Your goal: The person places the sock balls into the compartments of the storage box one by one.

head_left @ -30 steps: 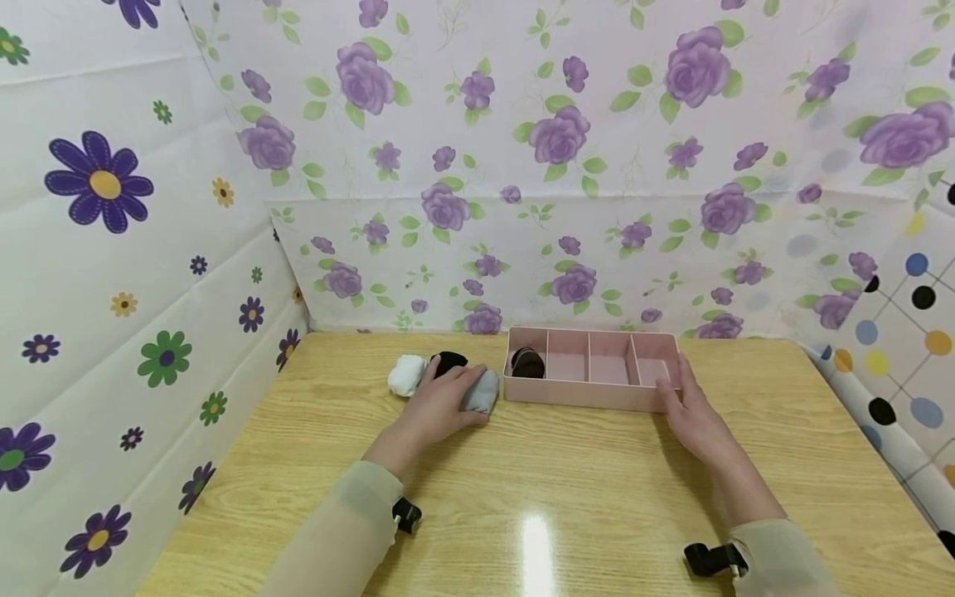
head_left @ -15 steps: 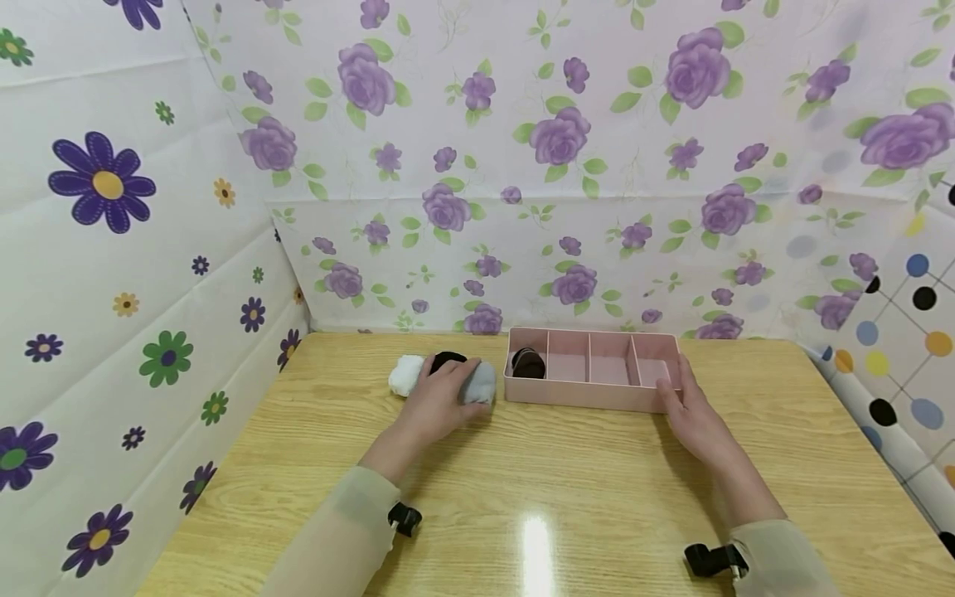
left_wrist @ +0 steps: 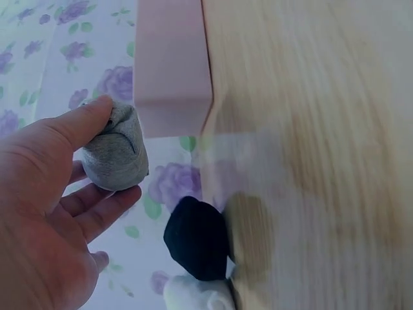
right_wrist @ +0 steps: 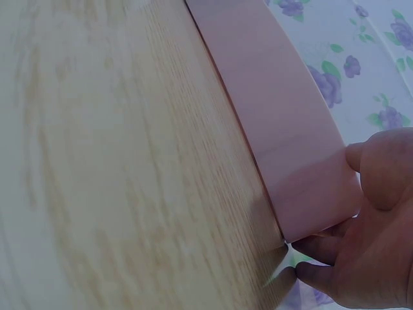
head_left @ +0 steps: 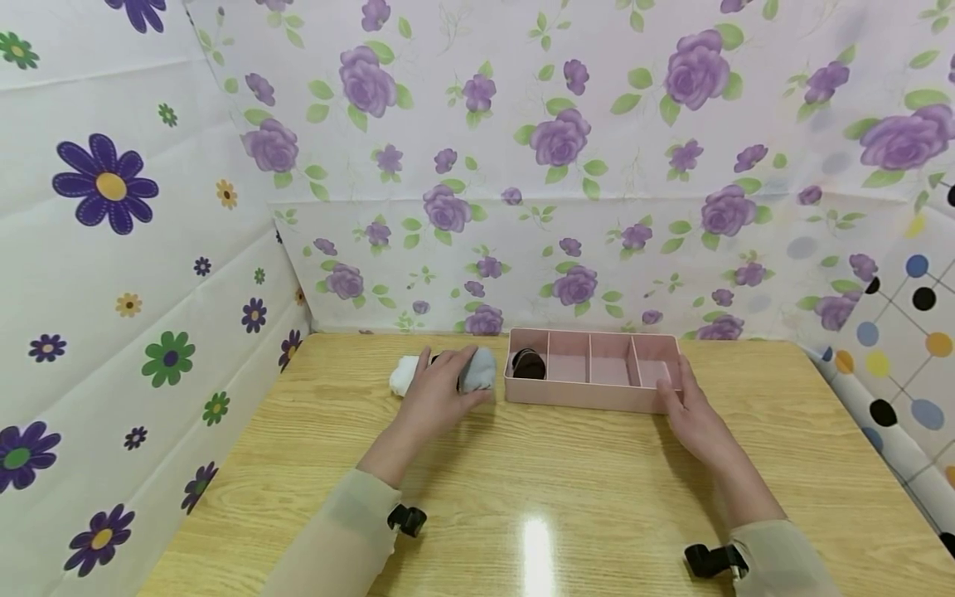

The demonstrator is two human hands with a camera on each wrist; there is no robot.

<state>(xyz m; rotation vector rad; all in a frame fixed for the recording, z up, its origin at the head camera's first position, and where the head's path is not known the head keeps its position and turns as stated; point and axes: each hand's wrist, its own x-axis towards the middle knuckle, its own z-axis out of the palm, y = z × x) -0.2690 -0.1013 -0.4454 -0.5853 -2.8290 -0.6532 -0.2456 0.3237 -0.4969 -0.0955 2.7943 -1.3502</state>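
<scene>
Thumb and fingertips of the left hand (head_left: 436,394) pinch a rolled grey sock (left_wrist: 116,155), which sits just left of the centre of the head frame. In the left wrist frame the thumb tip presses the sock's upper end at the left of the frame, while two fingertips reach under its lower end; the folded face between them is uncovered and points toward the middle of the frame, with the palm to the left of the sock. The sock hangs clear of the wooden table (head_left: 582,481). Just beside it, to the right in the head frame, stands a pink four-compartment box (head_left: 582,395), with a gap between the two. A dark brown rolled sock (head_left: 528,365) lies in the box's leftmost compartment. Below the held sock in the left wrist frame, a black rolled sock (left_wrist: 197,239) rests apart from the left hand, and a white rolled sock (left_wrist: 199,294) lies against it at the bottom edge. Right of centre in the head frame, the right hand (head_left: 690,414) grips the box's right end, its thumb at the front rim and its fingers along the end wall. Behind everything hangs a rose-printed cloth (head_left: 567,207).
</scene>
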